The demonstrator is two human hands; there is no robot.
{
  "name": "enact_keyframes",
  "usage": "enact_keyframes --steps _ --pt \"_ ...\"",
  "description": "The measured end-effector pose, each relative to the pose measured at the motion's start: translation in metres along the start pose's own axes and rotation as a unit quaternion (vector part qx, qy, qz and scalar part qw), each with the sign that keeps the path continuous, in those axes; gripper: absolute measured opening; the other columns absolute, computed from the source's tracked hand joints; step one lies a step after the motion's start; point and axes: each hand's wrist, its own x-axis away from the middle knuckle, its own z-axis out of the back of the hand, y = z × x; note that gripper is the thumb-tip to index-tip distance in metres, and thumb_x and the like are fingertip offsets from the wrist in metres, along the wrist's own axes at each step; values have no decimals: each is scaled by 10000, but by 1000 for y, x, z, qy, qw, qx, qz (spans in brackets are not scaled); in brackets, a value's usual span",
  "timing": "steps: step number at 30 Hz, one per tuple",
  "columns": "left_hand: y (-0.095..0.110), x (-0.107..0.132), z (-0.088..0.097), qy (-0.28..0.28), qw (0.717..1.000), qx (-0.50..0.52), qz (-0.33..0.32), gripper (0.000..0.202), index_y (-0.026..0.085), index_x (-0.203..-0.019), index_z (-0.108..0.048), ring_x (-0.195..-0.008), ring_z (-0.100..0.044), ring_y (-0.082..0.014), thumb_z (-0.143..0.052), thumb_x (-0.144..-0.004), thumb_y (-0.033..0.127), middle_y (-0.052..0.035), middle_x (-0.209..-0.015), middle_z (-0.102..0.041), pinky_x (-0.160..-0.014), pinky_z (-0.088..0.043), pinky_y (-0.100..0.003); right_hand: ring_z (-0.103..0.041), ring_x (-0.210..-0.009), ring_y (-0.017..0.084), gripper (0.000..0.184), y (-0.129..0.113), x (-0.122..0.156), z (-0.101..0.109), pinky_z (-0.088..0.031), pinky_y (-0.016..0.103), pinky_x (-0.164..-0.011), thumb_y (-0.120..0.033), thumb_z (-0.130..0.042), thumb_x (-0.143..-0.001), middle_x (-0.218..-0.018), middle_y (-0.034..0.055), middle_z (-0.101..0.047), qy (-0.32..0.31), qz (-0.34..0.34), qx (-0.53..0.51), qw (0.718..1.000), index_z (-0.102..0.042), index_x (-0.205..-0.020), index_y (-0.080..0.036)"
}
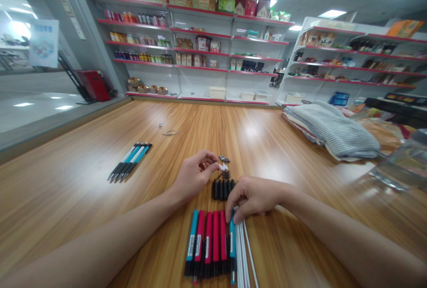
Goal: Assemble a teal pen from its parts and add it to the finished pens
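Note:
My left hand (199,171) is closed, thumb and fingertips together beside some small white plastic pieces (223,167). Whatever it pinches is too small to make out. My right hand (253,197) has its thumb and fingers around the top end of a blue pen barrel (232,239), which lies at the right end of a row of pink pen barrels (215,234) with another blue barrel (192,237) at the left. Black pen grips (220,189) lie above the row, partly behind my right hand. Thin white refills (242,252) lie alongside the held barrel.
Several whole pens (130,162) lie at the left. Small metal parts (224,159) sit beyond my fingertips, and a thin loop (170,133) lies farther back. At the right are folded striped cloth (333,130) and a clear container (402,163). Stocked shelves (200,30) stand behind.

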Motion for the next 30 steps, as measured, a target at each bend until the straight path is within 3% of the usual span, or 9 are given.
enact_keyframes --steps 11,18,21,26,30 --pt "0 0 0 -3 1000 1 4 151 179 -912 -599 -769 -645 -164 -580 -848 315 -31 -831 -691 -715 -486 -294 -420 -462 36 320 -2 -2 1 -317 137 -441 -379 -721 -755 -560 -42 -545 7 25 17 1000 -720 -933 -113" --pt "1 0 0 -4 1000 8 2 159 182 -918 -599 -775 -649 -164 -584 -847 324 -29 -832 -690 -708 -490 -287 -403 -351 26 373 7 5 8 -279 131 -332 -391 -714 -762 -533 -46 -544 -23 8 -101 995 -692 -982 -91" --pt "0 0 0 -5 1000 11 2 155 183 -919 -601 -777 -649 -160 -589 -846 320 -26 -839 -688 -718 -490 -284 -395 -315 29 358 16 8 13 -254 132 -294 -374 -720 -759 -511 -44 -549 -13 18 -201 979 -671 -947 -74" --pt "-2 -1 0 -5 1000 8 -1 167 180 -926 -614 -776 -644 -164 -603 -836 321 -32 -842 -690 -716 -485 -285 -311 -286 26 326 35 6 17 -182 124 -291 -418 -673 -803 -412 -87 -418 81 107 -348 928 -605 -856 -103" --pt "-4 -1 0 -11 1000 -3 -7 184 184 -944 -630 -775 -637 -164 -593 -845 334 -37 -855 -691 -724 -478 -286 -343 -335 37 329 38 0 14 -234 117 -344 -437 -663 -817 -401 -107 -327 143 137 -398 896 -560 -811 -125"
